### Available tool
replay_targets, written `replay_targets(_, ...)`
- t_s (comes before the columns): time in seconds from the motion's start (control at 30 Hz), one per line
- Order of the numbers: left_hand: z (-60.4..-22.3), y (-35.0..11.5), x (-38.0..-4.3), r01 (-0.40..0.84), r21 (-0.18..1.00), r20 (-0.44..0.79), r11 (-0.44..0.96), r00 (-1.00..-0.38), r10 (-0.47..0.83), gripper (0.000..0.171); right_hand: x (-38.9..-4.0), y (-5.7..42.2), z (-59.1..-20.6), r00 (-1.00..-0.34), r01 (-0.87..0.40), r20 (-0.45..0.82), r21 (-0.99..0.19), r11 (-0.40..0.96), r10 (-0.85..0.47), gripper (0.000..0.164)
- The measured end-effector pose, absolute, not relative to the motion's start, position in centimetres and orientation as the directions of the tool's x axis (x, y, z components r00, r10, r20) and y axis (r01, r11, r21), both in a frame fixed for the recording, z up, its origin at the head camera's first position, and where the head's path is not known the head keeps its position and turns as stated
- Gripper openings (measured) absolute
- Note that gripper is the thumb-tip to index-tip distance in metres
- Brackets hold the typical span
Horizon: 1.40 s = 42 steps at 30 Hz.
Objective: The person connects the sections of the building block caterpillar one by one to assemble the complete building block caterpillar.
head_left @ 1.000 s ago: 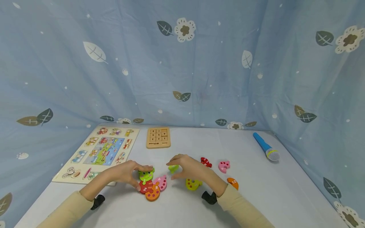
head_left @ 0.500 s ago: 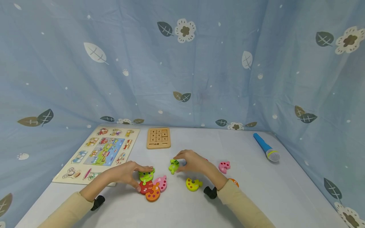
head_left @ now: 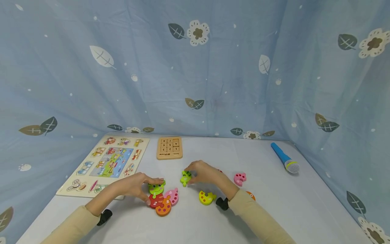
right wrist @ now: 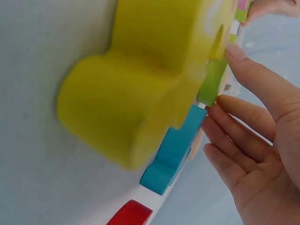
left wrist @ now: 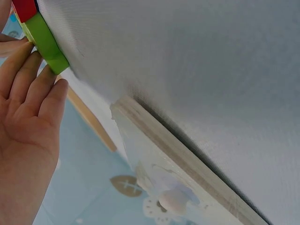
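1. Left hand [head_left: 136, 184], low and left of the middle, is spread wide. Its fingers touch the green smiley piece [head_left: 156, 188], and its thumb is by the red 2 piece [head_left: 155, 200].
2. Right hand [head_left: 204, 171], low and near the middle, pinches the green striped piece [head_left: 184, 181].
3. Orange 3 piece [head_left: 163, 207] joins the red one and the pink 4 piece [head_left: 172, 196].
4. Yellow piece [head_left: 204, 200] lies just below the right hand.
5. Number puzzle [head_left: 169, 148] sits left of center, picture board [head_left: 143, 144] at left, blue toy microphone [head_left: 283, 157] at right.
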<state>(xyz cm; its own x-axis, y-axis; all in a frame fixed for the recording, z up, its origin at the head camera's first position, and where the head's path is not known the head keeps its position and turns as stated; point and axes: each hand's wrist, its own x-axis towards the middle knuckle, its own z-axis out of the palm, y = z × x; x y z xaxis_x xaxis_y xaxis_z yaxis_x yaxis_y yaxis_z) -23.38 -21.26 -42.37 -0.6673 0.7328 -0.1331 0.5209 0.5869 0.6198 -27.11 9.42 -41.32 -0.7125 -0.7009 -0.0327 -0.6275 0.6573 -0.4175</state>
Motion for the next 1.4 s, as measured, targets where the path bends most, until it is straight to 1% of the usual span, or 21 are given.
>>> replay_targets(0.23,-42.3,-21.4,-23.4,0.525,0.627,-0.126,0.576,-0.661,0.74,0.077,-27.2,8.5,-41.6,-0.712,-0.652,-0.022,-0.35,0.673,-0.702,0.056)
replay_targets(0.47,-42.4,-21.4,-23.4,0.528,0.624,-0.124,0.576,-0.66,0.741,0.077,-27.1,8.1,-41.9,-0.732,-0.641,-0.001,-0.334,0.69,-0.681,0.056)
replay_targets(0.63,-42.4,-21.4,-23.4,0.523,0.628,-0.127,0.577,-0.662,0.738,0.077,-27.1,8.3,-42.1,-0.734,-0.627,-0.011,-0.373,0.684,-0.679,0.055)
replay_targets(0.9,-42.6,-21.5,-23.5,0.53,0.621,-0.12,0.578,-0.664,0.738,0.077,-26.9,9.6,-42.2,-0.735,-0.58,-0.02,-0.5,0.644,-0.678,0.056)
replay_targets(1.03,-42.6,-21.4,-23.5,0.531,0.619,-0.118,0.578,-0.665,0.737,0.077,-26.9,10.0,-42.2,-0.709,-0.586,-0.018,-0.54,0.603,-0.705,0.056)
replay_targets(1.23,-42.5,-21.4,-23.5,0.521,0.626,-0.122,0.58,-0.669,0.733,0.076,-26.7,10.3,-42.2,-0.633,-0.647,-0.006,-0.546,0.533,-0.774,0.055)
replay_targets(1.4,-42.5,-21.4,-23.4,0.512,0.63,-0.128,0.584,-0.673,0.728,0.075,-26.3,10.2,-42.0,-0.583,-0.68,-0.003,-0.545,0.49,-0.812,0.052)
